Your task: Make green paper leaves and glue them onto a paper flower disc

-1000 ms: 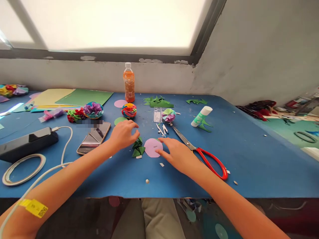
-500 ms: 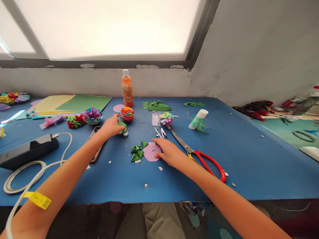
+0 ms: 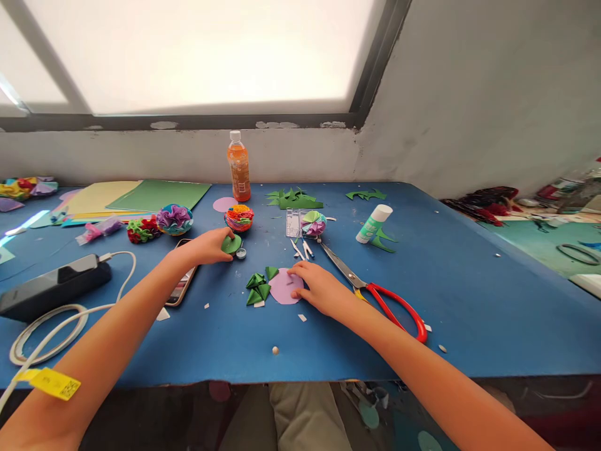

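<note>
My left hand [image 3: 213, 247] is closed at a green paper circle [image 3: 233, 244], its fingertips at the far edge and its thumb at the near edge. A small round metallic-looking piece [image 3: 241, 254] lies beside that circle. My right hand [image 3: 320, 287] rests low at the right side of a purple paper circle [image 3: 282, 289], index finger and thumb apart and touching its edge. The circle lies flat with a small dark mark on it. Against its left side are folded green pieces [image 3: 258, 289] with a satin look.
Red-handled scissors [image 3: 399, 307] lie open right of my right hand. Beyond are a glue stick [image 3: 374, 224], a ruffled pastel flower [image 3: 313, 223], an orange ruffled ball [image 3: 239, 218] and a drink bottle [image 3: 239, 169]. A phone [image 3: 182, 287] lies under my left forearm, near a white cable [image 3: 131, 266].
My left hand has come slightly lower, and its fingers have drawn in around the green circle. My right hand stays at the purple circle. The cable by my left arm has shifted.
</note>
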Motion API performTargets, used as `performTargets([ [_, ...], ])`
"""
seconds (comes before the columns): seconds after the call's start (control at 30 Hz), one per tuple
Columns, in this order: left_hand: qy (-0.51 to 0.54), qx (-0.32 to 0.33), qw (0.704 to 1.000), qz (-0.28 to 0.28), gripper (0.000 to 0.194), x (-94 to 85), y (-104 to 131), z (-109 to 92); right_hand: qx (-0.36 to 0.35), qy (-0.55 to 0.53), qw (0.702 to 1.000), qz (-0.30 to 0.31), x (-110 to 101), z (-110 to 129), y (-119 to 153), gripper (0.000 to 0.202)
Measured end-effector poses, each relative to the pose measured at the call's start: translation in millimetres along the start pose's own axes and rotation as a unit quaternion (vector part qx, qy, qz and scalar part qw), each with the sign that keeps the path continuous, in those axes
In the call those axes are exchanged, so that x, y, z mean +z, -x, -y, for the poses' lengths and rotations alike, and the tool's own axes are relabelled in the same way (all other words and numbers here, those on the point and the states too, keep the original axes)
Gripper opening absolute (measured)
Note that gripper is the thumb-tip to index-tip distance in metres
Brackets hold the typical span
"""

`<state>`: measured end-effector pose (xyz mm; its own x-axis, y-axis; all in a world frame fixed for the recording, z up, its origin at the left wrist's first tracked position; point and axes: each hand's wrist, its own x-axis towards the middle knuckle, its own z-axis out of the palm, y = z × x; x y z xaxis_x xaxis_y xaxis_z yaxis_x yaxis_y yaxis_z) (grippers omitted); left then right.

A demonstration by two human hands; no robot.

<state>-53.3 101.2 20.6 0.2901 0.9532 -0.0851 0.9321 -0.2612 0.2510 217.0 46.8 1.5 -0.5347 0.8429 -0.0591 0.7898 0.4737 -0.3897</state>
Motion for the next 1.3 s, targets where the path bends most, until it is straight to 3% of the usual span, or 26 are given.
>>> performTargets([
  [0.17,-0.032,0.005,0.998,-0.054,0.038,-5.2,8.2,-2.6,-0.007,0.005,1.000,-0.002,-1.2,0.6,1.6,0.024],
  [0.27,-0.044,0.019,0.988,-0.145,0.037,-6.3,25.1,-15.4,-0.017,0.004,1.000,-0.002,-2.6,-1.9,1.9,0.026],
  [0.33,-0.016,0.092,0.971,-0.219,0.036,1.8,39.2,-28.5,-0.019,0.000,1.000,-0.009,-3.7,-4.8,2.0,0.029],
  [0.4,0.040,0.166,0.952,-0.252,0.035,18.3,52.4,-41.6,-0.015,-0.004,1.000,-0.021,-4.6,-7.7,2.5,0.029],
  [0.6,0.101,0.260,0.945,-0.169,0.023,72.9,72.0,-58.3,-0.005,-0.001,0.999,-0.040,-5.6,-12.4,8.7,0.026],
  [0.77,0.075,0.312,0.936,-0.144,0.021,81.4,75.5,-60.6,0.016,0.012,0.999,-0.044,-9.8,-13.7,10.5,0.028],
  [0.87,0.113,0.296,0.937,-0.149,0.041,73.9,75.0,-58.9,0.013,0.018,0.998,-0.055,-12.9,-14.8,9.0,0.027],
  [0.93,0.148,0.246,0.940,-0.183,0.040,67.2,69.8,-52.9,0.005,0.028,0.997,-0.067,-15.7,-14.8,5.4,0.025],
  [1.03,0.130,0.072,0.956,-0.252,0.026,60.6,52.4,-38.1,-0.024,0.052,0.995,-0.083,-20.9,-11.1,-12.0,0.021],
  [1.1,0.081,-0.014,0.963,-0.255,0.036,60.9,38.0,-28.5,-0.069,0.062,0.993,-0.078,-22.5,-5.1,-35.5,0.021],
  [1.2,0.064,-0.030,0.967,-0.244,0.045,65.7,22.6,-19.8,-0.122,0.055,0.990,-0.051,-16.7,8.2,-83.4,0.019],
  [1.3,0.087,-0.024,0.962,-0.258,0.025,68.7,19.3,-17.9,-0.144,0.052,0.987,-0.039,-3.7,20.1,-127.6,0.020],
])
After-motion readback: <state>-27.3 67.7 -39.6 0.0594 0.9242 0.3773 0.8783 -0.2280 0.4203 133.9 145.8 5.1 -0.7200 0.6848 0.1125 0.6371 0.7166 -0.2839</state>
